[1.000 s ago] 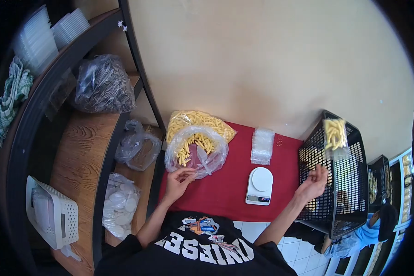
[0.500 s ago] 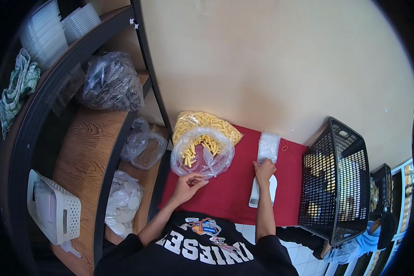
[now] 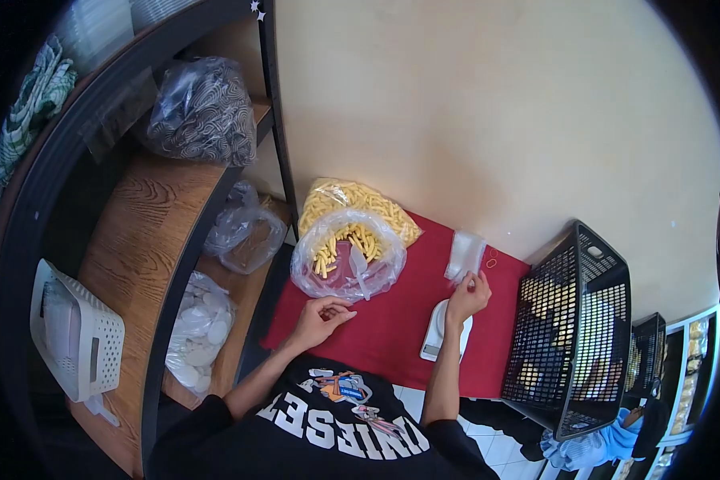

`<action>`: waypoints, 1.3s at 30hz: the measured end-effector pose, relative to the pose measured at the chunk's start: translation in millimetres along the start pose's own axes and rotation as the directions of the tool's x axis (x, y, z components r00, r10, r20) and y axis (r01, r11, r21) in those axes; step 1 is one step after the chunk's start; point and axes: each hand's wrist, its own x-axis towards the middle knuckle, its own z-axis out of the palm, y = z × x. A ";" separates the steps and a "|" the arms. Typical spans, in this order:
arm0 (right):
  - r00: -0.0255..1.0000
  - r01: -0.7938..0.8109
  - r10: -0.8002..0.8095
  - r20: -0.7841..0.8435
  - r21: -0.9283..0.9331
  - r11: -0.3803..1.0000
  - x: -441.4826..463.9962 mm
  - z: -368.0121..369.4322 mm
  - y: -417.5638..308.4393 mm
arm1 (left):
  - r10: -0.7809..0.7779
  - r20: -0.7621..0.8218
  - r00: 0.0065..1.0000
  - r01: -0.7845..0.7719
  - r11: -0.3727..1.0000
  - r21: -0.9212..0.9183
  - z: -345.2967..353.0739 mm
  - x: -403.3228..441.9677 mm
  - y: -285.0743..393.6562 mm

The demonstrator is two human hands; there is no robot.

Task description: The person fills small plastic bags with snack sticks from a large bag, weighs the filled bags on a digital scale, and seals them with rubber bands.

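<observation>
My right hand (image 3: 470,298) is at the near edge of a stack of small clear plastic bags (image 3: 466,252), its fingertips closed on the edge of a bag. Just below that hand is a white digital scale (image 3: 434,340), partly covered by my wrist. My left hand (image 3: 322,322) hovers over the red tabletop with its fingers loosely apart and nothing visible in them. Beyond it stands an opened clear bag (image 3: 384,276) of yellow stick-shaped snacks (image 3: 326,258), with a clear plastic scoop (image 3: 359,262) inside. A larger filled snack bag (image 3: 348,194) lies behind.
Two rubber bands (image 3: 492,262) lie right of the bag stack. A black crate (image 3: 572,320) stands at the table's right edge. On the left, a shelf (image 3: 136,216) holds filled bags and a white basket (image 3: 104,336). Another person (image 3: 616,440) is at lower right.
My right hand has shifted to the right along the near edge of the bag stack, and the stack's near edge looks disturbed. My left hand stays nearly in place. The view has tilted slightly.
</observation>
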 end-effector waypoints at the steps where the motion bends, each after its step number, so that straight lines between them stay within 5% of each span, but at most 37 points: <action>1: 0.999 0.000 0.002 -0.051 0.034 0.999 1.0 -6.8 -9.9 | 0.059 0.005 0.998 -0.059 0.997 0.057 2.9 1.2 2.1; 2: 0.999 0.001 0.001 -0.047 0.036 0.999 2.0 -20.9 -30.4 | 0.113 0.014 0.993 -0.114 0.987 0.115 5.8 0.7 4.4; 4: 0.953 -0.294 0.254 0.168 0.292 0.910 -3.8 -47.6 -76.5 | 0.199 0.028 0.980 -0.201 0.962 0.184 12.5 1.6 18.7; 6: 0.956 -0.285 0.245 0.161 0.319 0.904 -29.0 -50.5 -93.5 | 0.279 0.055 0.959 -0.283 0.925 0.254 21.8 3.5 37.5; 8: 0.782 -0.622 0.464 0.415 0.492 0.609 -51.9 -55.7 -112.1 | 0.480 0.057 0.875 -0.454 0.776 0.437 34.7 6.7 53.0; 12: 0.804 -0.571 0.270 0.530 0.559 0.601 -71.2 -78.5 -131.4 | 0.379 -0.023 0.925 -0.362 0.900 0.242 55.5 11.5 39.2; 14: 0.623 -0.764 0.189 0.759 0.539 0.354 -79.9 -84.5 -123.5 | 0.326 0.017 0.945 -0.323 0.924 0.205 50.9 12.3 32.3; 15: 0.572 -0.767 0.211 0.792 0.426 0.481 -67.3 -93.5 -117.1 | 0.269 0.016 0.963 -0.268 0.946 0.182 48.6 14.7 26.9; 18: 0.583 -0.728 0.358 0.729 0.664 -0.167 -71.5 -80.2 -39.1 | 0.285 -0.051 0.957 -0.269 0.940 0.208 40.7 22.4 4.0; 20: 0.297 -0.635 0.452 0.841 0.528 -0.564 -26.6 -100.2 -27.3 | -0.032 -0.041 0.999 0.026 0.989 -0.146 27.4 23.7 -8.5; 22: 0.277 -0.670 0.348 0.896 0.439 -0.598 -18.2 -122.8 -16.5 | -0.056 -0.038 0.998 0.048 0.980 -0.191 22.0 23.5 -9.9; 23: 0.450 -0.608 -0.071 0.890 0.246 -0.755 -55.7 -110.1 44.6 | -0.085 0.057 0.995 0.094 0.981 -0.172 18.6 23.4 -9.3; 24: 0.450 -0.609 -0.070 0.890 0.249 -0.753 -47.4 -111.8 35.3 | -0.116 0.151 0.982 0.139 0.979 -0.150 18.1 22.8 -8.2; 26: 0.307 -0.951 -0.380 0.873 0.299 -0.082 -23.6 -112.0 -6.5 | -0.110 0.239 0.965 0.152 0.974 -0.167 24.3 21.6 4.4; 27: 0.309 -0.950 -0.380 0.872 0.301 -0.082 -26.1 -109.6 -18.2 | -0.104 0.325 0.940 0.168 0.969 -0.178 27.7 22.2 9.2; 29: 0.196 -0.828 -0.351 0.916 0.346 0.442 -31.8 -104.7 -37.9 | -0.057 0.300 0.952 0.100 0.986 -0.130 37.1 21.4 10.1; 32: 0.054 -0.832 -0.157 0.986 0.131 0.540 -42.0 -89.8 -39.3 | -0.033 0.231 0.972 0.029 0.999 0.020 42.8 20.8 15.2; 33: 0.226 -0.853 -0.191 0.955 0.289 0.435 -39.2 -84.9 -42.6 | -0.005 0.118 0.993 0.011 0.999 -0.050 45.8 19.5 8.1; 34: 0.277 -0.813 -0.115 0.954 0.296 0.502 -27.7 -83.8 -39.3 | 0.014 0.004 1.000 -0.013 0.993 -0.117 47.5 20.6 -0.3; 36: 0.452 -0.868 0.070 0.889 0.421 0.262 -22.4 -66.5 -19.6 | -0.017 0.028 0.999 0.022 0.978 -0.207 35.3 24.1 -12.7; 38: 0.494 -0.857 0.291 0.819 0.515 0.006 -5.5 -47.6 -5.6 | -0.012 0.009 1.000 0.014 0.983 -0.183 24.0 24.1 -16.5; 39: 0.495 -0.857 0.295 0.818 0.516 0.008 3.1 -45.2 0.9 | -0.025 0.009 1.000 0.026 0.988 -0.150 20.0 22.5 -13.8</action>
